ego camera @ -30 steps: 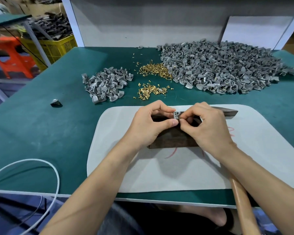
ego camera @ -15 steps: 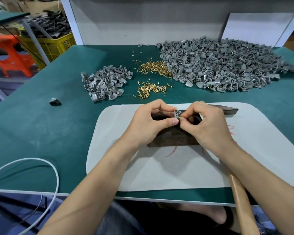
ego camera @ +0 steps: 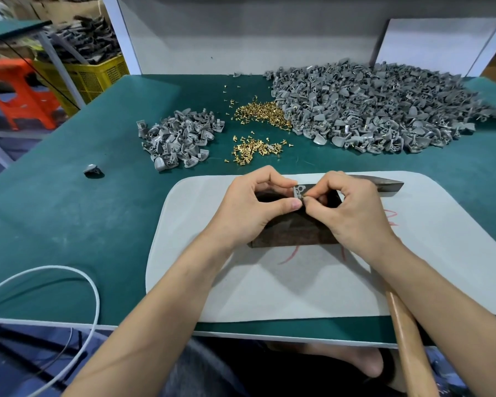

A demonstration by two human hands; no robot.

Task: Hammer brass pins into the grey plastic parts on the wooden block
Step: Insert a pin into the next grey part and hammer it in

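On the wooden block (ego camera: 292, 236) | your left hand (ego camera: 249, 213) still pinches the grey part (ego camera: 299, 191) | right hand (ego camera: 352, 213) pinches at it, pin unseen | no change: hammer (ego camera: 407, 339) waits.

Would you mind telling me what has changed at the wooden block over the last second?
Nothing visibly changed. The left hand and right hand still pinch the grey plastic part on the wooden block; the hammer stays put.
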